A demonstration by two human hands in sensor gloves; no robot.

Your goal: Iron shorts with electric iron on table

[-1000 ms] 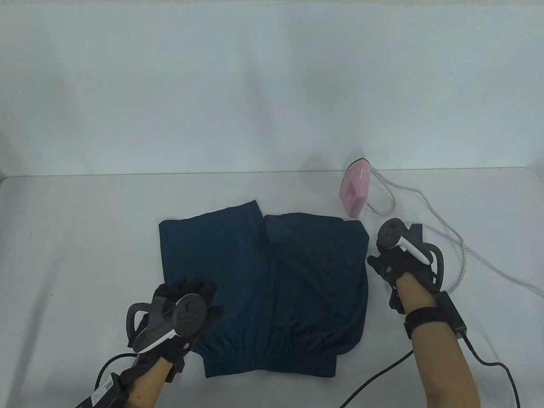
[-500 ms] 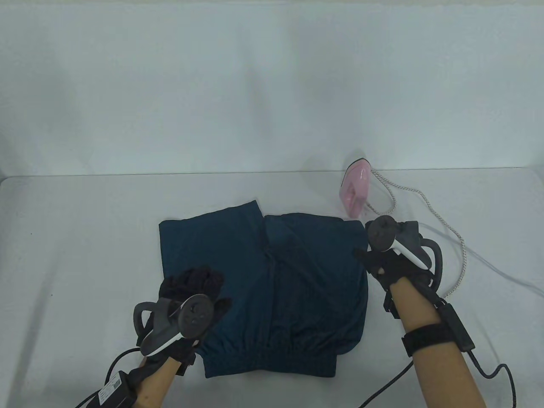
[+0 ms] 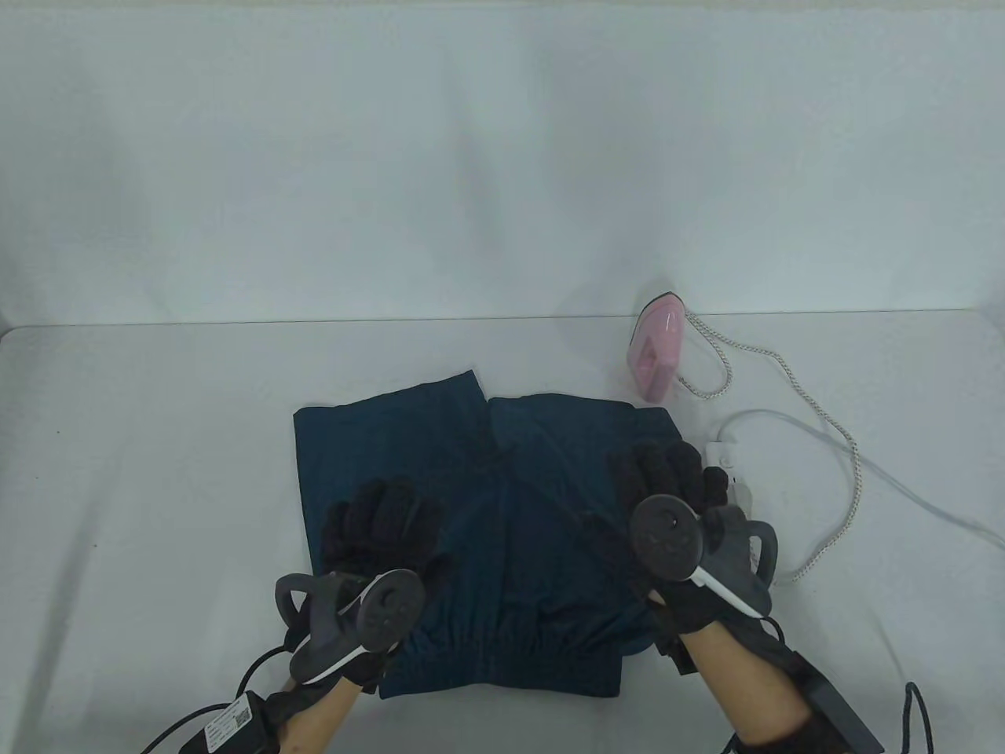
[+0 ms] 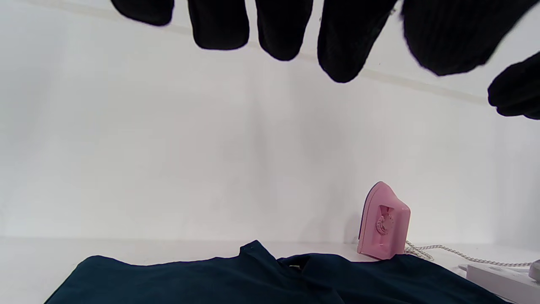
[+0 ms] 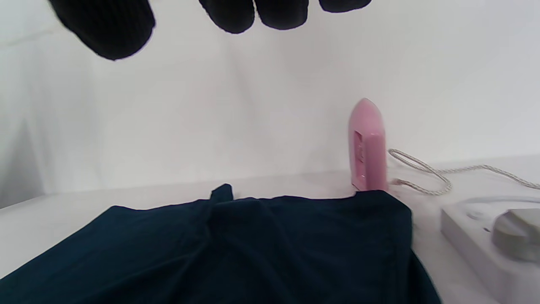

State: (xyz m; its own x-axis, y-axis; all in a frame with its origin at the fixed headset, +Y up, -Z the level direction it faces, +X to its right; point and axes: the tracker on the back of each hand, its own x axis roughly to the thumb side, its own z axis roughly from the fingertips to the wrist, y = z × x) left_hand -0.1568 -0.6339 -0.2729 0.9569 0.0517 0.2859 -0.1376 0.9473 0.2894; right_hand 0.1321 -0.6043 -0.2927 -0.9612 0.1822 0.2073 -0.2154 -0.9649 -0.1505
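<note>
Resting both on shorts (image 3: 502,503), fingers straight, holding nothing: left hand (image 3: 381,538) on left leg, right hand (image 3: 667,503) on right leg. Shorts flat mid-table (image 3: 141,440). Iron (image 3: 655,349) upright on its heel just past the far right corner, cord (image 3: 785,369) trailing right.

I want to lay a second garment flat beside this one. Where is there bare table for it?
Left of the shorts, the table is bare out to its left edge. A narrower bare strip runs behind the shorts to the backdrop. The right is crowded: the pink iron, its braided cord and a white power strip lie there.
</note>
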